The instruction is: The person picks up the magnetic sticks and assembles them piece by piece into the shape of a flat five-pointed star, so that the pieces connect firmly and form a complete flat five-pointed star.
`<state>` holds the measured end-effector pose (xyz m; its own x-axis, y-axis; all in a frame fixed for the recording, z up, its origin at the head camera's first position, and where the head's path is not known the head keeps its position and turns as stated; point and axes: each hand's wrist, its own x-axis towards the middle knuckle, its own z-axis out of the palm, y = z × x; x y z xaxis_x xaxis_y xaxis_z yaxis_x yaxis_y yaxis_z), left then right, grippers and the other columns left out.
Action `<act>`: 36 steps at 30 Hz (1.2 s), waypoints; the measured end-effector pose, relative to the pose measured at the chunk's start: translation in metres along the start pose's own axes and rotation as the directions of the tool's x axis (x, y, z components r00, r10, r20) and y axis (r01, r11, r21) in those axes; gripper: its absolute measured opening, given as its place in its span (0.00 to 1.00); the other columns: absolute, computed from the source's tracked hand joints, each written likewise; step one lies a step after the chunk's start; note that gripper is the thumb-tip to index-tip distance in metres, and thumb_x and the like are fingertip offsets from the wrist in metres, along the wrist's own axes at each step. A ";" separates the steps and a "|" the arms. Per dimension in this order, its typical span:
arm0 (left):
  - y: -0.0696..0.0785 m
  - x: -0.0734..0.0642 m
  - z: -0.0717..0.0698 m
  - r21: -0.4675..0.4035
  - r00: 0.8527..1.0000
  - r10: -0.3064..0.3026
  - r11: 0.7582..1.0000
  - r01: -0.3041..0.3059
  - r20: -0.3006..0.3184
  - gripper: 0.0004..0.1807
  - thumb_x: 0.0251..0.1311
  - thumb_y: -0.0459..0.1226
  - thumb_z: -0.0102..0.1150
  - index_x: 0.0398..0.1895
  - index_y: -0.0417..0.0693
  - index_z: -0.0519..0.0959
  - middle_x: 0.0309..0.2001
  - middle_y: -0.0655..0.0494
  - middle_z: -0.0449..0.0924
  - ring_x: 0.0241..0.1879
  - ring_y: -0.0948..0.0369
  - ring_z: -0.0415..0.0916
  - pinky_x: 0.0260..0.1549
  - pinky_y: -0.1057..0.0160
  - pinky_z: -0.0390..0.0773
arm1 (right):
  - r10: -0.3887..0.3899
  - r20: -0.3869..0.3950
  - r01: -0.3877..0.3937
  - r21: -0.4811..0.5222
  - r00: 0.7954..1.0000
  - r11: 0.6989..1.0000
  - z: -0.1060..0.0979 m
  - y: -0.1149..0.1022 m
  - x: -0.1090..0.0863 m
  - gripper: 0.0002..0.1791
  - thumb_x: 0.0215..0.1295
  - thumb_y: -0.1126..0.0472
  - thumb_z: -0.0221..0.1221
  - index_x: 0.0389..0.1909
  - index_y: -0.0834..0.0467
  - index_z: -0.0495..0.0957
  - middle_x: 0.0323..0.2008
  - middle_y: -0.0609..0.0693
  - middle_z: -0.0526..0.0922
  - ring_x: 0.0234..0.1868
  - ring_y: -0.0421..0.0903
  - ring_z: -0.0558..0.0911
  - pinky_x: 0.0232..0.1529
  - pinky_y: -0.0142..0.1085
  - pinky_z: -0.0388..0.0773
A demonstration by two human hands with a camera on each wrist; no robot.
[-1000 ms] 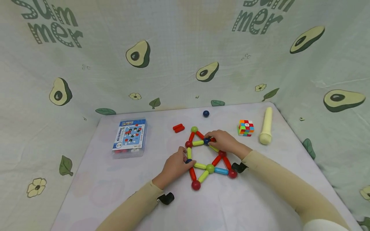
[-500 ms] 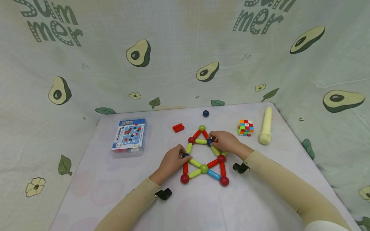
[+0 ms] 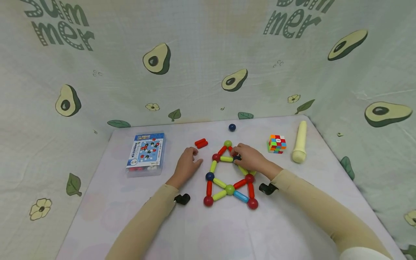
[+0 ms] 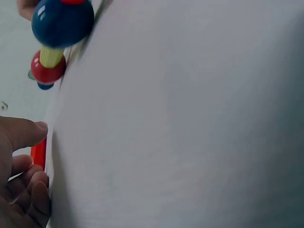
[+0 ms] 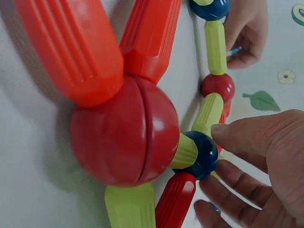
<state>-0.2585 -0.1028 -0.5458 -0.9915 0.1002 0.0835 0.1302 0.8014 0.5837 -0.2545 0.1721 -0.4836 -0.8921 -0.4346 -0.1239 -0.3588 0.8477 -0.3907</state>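
Note:
A linked figure of coloured balls and rods lies on the table, with a green ball (image 3: 229, 189) at its near middle. My right hand (image 3: 251, 157) pinches a dark blue ball (image 5: 207, 154) at the figure's far right side; in the right wrist view thumb and fingers stand on either side of it. My left hand (image 3: 186, 167) holds nothing, its fingers loosely bent and the thumb apart, left of the figure. Two loose red rods (image 3: 201, 143) lie just beyond its fingertips. The left side's blue ball (image 3: 209, 176) is untouched.
A clear box with a blue-and-white label (image 3: 145, 155) lies at the left. Toward the back is a loose blue ball (image 3: 232, 127). A puzzle cube (image 3: 277, 143) and a cream-coloured club-shaped object (image 3: 299, 141) are at the right. A patterned cloth (image 3: 201, 54) hangs behind.
My left hand has let go of the left blue ball and moved away, toward the red rods. Earlier, the figure's near part turned and spread to the left. My right hand stays at its blue ball.

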 end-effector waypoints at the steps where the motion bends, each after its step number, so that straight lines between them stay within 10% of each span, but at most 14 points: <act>1: 0.000 0.004 -0.001 0.013 1.000 0.001 1.000 -0.001 0.004 0.23 0.64 0.43 0.69 0.58 0.45 0.74 0.50 0.52 0.75 0.42 0.56 0.73 0.44 0.60 0.79 | -0.008 -0.008 0.008 0.006 1.000 1.000 0.000 -0.002 0.001 0.15 0.68 0.59 0.66 0.54 0.56 0.81 0.50 0.52 0.79 0.47 0.48 0.77 0.55 0.44 0.80; 14: 0.003 0.035 -0.010 0.152 0.999 0.038 0.988 -0.041 0.018 0.20 0.69 0.43 0.65 0.63 0.54 0.79 0.50 0.48 0.77 0.43 0.54 0.77 0.49 0.54 0.81 | -0.164 -0.014 0.164 0.151 0.986 0.975 0.015 -0.024 0.026 0.21 0.70 0.60 0.65 0.63 0.54 0.79 0.57 0.50 0.79 0.55 0.49 0.78 0.60 0.43 0.76; 27: 0.001 0.027 -0.011 0.074 0.991 0.103 0.991 -0.110 0.086 0.10 0.64 0.40 0.70 0.48 0.56 0.84 0.37 0.56 0.76 0.36 0.57 0.72 0.37 0.62 0.76 | -0.126 -0.033 0.128 0.070 0.991 0.989 0.020 -0.037 0.035 0.18 0.70 0.60 0.65 0.59 0.54 0.81 0.56 0.51 0.79 0.55 0.48 0.78 0.60 0.42 0.77; 36: -0.010 0.019 -0.013 -0.093 0.972 0.189 0.980 -0.177 0.143 0.10 0.68 0.39 0.66 0.50 0.56 0.85 0.46 0.60 0.80 0.41 0.60 0.73 0.46 0.61 0.77 | -0.083 -0.004 0.083 0.056 0.997 0.995 0.017 -0.044 0.040 0.15 0.70 0.61 0.64 0.56 0.55 0.82 0.53 0.50 0.80 0.52 0.47 0.78 0.59 0.41 0.77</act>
<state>-0.2783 -0.1168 -0.5398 -0.9399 0.3331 0.0754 0.3034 0.7131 0.6320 -0.2697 0.1125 -0.4874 -0.8601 -0.5025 -0.0877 -0.4159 0.7903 -0.4500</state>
